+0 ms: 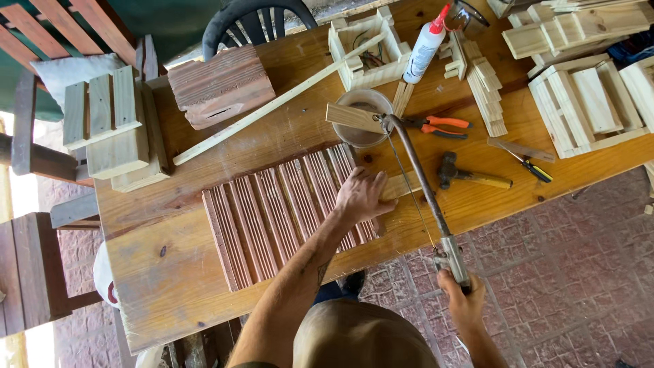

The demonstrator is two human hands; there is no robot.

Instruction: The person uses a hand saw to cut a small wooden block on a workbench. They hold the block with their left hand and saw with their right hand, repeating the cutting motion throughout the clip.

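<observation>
Reddish patterned paving lies under a long wooden workbench (170, 272), the landmark for everything else. Biggest on its top is a ribbed reddish board (272, 218) lying flat near the bench's front edge; a smaller ribbed block (221, 85) sits toward the far edge. Small pale slatted crates (586, 102) crowd the bench's right end. A hacksaw (419, 177) reaches from the front edge toward mid-bench. The left hand (361, 196) is spread flat, fingers wide, pressing a pale wood strip (398, 185) against the ribbed board's right end; the saw blade crosses that strip. The right hand (462, 300) is closed around the hacksaw's handle, just off the front edge. Right of the saw lie a hammer (470, 177) and orange-handled pliers (436, 126); a glue bottle (426, 44) stands near the far edge.
</observation>
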